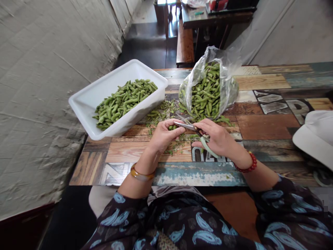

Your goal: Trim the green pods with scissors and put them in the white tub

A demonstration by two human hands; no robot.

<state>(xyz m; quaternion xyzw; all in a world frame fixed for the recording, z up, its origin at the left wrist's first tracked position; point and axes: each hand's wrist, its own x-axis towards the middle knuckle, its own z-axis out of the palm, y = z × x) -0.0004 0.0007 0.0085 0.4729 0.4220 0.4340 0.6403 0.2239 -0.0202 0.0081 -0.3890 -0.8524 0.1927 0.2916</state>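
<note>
Between the thumb and fingers of my left hand (166, 133) is a green soybean pod (171, 127), partly hidden by them. My right hand (217, 137) grips a pair of scissors (205, 142) with pale green handles. Their blades are parted and point left, close to the pod and my left fingertips. Past my hands, a clear plastic bag (227, 88) lies with its mouth toward me, full of soybean pods (208, 92). On the left, a white plastic tub (85, 100) holds a heap of pods (125, 100). Green trimmings (162, 113) litter the tabletop around my hands.
The table (177, 173) has a patchwork wood pattern. A white cap (316, 135) rests at its right end. A rough grey wall (39, 86) runs along the left. Beyond the table are a wooden bench (185, 43) and another table (195, 22) with things on it.
</note>
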